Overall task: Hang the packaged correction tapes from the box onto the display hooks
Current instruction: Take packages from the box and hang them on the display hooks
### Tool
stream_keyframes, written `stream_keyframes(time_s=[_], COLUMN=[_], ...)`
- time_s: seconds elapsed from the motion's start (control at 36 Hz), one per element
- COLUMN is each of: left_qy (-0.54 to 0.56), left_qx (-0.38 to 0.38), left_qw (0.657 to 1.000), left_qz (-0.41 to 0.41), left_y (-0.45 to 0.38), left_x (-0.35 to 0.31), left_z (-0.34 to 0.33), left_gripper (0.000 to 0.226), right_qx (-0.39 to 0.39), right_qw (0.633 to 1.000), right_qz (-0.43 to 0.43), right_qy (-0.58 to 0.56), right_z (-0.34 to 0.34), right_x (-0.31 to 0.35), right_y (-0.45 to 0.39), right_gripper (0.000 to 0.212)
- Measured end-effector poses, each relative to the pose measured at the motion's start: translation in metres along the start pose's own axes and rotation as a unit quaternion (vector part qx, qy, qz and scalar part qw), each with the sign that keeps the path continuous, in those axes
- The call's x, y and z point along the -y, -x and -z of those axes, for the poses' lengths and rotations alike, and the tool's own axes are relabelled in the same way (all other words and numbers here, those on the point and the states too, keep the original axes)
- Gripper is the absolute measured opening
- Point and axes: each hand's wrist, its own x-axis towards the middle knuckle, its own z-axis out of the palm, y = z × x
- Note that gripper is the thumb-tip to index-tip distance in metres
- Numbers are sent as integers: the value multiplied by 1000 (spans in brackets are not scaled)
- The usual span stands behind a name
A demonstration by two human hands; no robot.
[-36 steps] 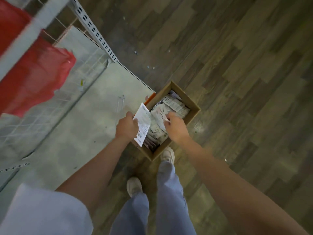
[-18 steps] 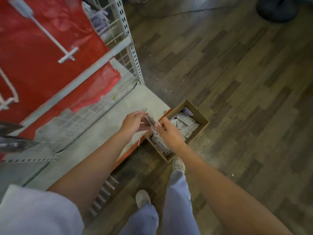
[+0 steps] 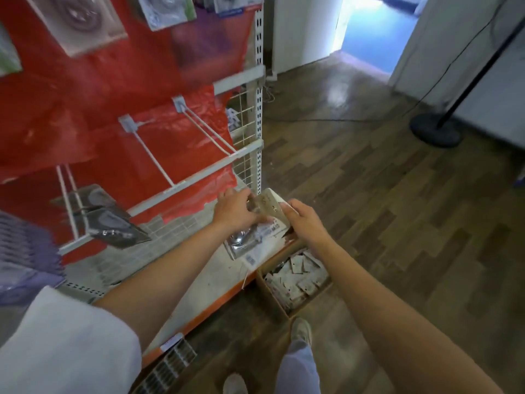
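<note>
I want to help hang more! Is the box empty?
Not empty. The open cardboard box on the floor still has many white packets lying inside.

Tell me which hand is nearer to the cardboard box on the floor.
Right. The right hand holds the packets just above the cardboard box's far edge; the left hand grips the same packets farther left, over the shelf base.

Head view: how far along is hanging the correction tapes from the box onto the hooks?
Early on. Done: a small stack of packaged correction tapes is out of the cardboard box. In hand: the left hand and right hand both grip that stack in front of the rack. Left: the white display hooks nearest the hands are bare, and many packets still lie in the box.
</note>
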Motion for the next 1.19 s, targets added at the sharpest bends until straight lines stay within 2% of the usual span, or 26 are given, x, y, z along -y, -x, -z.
stream_keyframes(time_s=[0.14,0.22,0.33,0.42,0.53,0.67,0.72,0.78,0.83,0.94,1.03,1.08,1.19], left_qy=[188,267,383,432,492,479,445,401,379,346,394,440,538], left_qx=[-14,-31,-49,-82,-112,-162,-187,-211,-224,-245,-223,-203,-210], left_qw=[982,963,922,898,864,863,875,891,897,905,889,872,813], left_qz=[14,35,29,20,9,13,26,35,38,37,61,71,74], left_y=[16,26,41,53,66,83,88,94,102,114,122,129,139], left_x=[-7,-9,-13,-14,-10,3,14,23,26,32,44,50,59], left_z=[25,41,64,83,111,133,136,138,142,145,148,151,154], left_gripper=[47,44,27,20,11,13,5,13,3,10,17,10,27], right_qx=[-78,-88,-26,25,69,109,71,26,6,86,139,131,101], right_qw=[996,990,975,967,965,976,987,991,985,969,949,944,926], right_qz=[15,33,39,57,74,88,102,128,150,187,214,233,273], right_qy=[-40,-106,-216,-246,-241,-167,-102,-7,90,139,183,195,242], right_z=[-1,-4,-11,-16,-26,-45,-56,-68,-81,-110,-120,-123,-133], right_x=[36,58,84,101,114,128,135,140,148,161,168,169,159], right_y=[8,14,25,32,36,38,41,44,53,72,84,87,79], right_gripper=[33,24,17,11,27,41,36,37,34,29,36,39,45])
